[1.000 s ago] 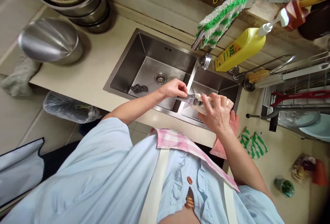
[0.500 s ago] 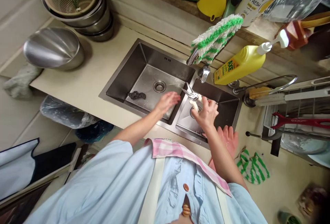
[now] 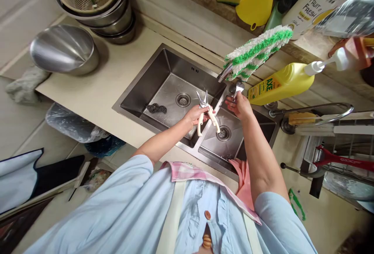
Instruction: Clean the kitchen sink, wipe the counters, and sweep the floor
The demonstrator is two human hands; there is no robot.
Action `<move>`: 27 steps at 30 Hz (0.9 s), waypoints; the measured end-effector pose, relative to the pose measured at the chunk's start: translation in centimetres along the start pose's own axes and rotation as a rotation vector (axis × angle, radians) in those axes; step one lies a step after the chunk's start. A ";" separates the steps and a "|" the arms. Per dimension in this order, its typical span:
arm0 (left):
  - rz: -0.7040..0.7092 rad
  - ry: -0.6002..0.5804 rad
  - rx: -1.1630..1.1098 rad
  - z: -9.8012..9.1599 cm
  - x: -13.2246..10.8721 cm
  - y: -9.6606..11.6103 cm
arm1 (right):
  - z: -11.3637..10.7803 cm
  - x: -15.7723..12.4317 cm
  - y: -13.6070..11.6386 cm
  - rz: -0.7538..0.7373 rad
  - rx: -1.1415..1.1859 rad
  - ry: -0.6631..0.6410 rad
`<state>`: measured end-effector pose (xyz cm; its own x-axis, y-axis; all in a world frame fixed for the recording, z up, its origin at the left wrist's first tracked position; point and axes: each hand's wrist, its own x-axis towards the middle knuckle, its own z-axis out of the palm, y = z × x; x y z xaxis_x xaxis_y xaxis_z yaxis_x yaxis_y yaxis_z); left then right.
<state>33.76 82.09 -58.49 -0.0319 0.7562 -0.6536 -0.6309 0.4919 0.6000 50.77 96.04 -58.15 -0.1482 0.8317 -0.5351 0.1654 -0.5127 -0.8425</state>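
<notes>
My left hand (image 3: pixel 196 114) is closed around the pivot area of a pair of kitchen shears (image 3: pixel 214 120) with cream handles. Their metal blades are spread and point away from me, over the divider between the two sink basins. At the tap's lever (image 3: pixel 239 86), my right hand (image 3: pixel 242 106) has its fingers closed on the lever from below. Over the tap's spout hangs a green and white striped cloth (image 3: pixel 258 53). A dark scouring pad (image 3: pixel 157 108) lies in the large left basin (image 3: pixel 172 86).
A yellow detergent bottle (image 3: pixel 283 82) stands behind the small basin. Stacked steel bowls (image 3: pixel 112 24) and a tilted bowl (image 3: pixel 64 49) occupy the left counter. A pink rubber glove (image 3: pixel 244 178) lies over the sink's front edge. A dish rack (image 3: pixel 341 160) is at right.
The shears have passed from my right hand to my left and moved left. My right hand has gone up to the tap lever.
</notes>
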 end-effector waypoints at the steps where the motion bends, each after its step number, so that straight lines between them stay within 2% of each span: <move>1: 0.000 -0.014 0.008 0.0 0.4 0.1 | 0.6 0.7 -0.7 0.059 0.091 -0.050; 3: -0.012 -0.033 0.030 0.0 1.0 0.3 | 1.8 1.2 -1.6 0.121 0.195 -0.078; 6: -0.038 -0.065 0.059 -0.3 1.9 0.4 | 2.7 1.0 -2.1 0.156 0.217 -0.029; 10: -0.055 -0.102 0.050 -0.3 2.6 0.7 | 2.4 0.9 -2.6 0.207 0.202 0.011; 15: -0.062 -0.102 0.014 0.4 3.1 1.4 | 1.8 1.5 -3.4 0.217 0.121 -0.038; 18: -0.059 -0.126 -0.015 0.9 3.3 2.0 | 1.3 1.4 -2.9 0.130 -0.016 -0.001; 21: -0.055 -0.157 -0.035 1.3 3.6 2.6 | 0.6 0.4 -1.3 -0.093 -0.373 0.221; 24: -0.033 -0.119 -0.015 1.6 3.9 2.7 | -0.2 -1.1 0.4 -0.316 -0.698 0.414; 27: -0.019 -0.086 0.017 1.8 3.9 2.1 | -0.2 -2.6 1.1 -0.358 -0.805 0.396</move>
<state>33.73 86.84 -59.00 0.0468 0.7807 -0.6231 -0.6171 0.5131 0.5966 51.57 93.40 -57.64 -0.0048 0.9975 -0.0709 0.8149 -0.0372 -0.5784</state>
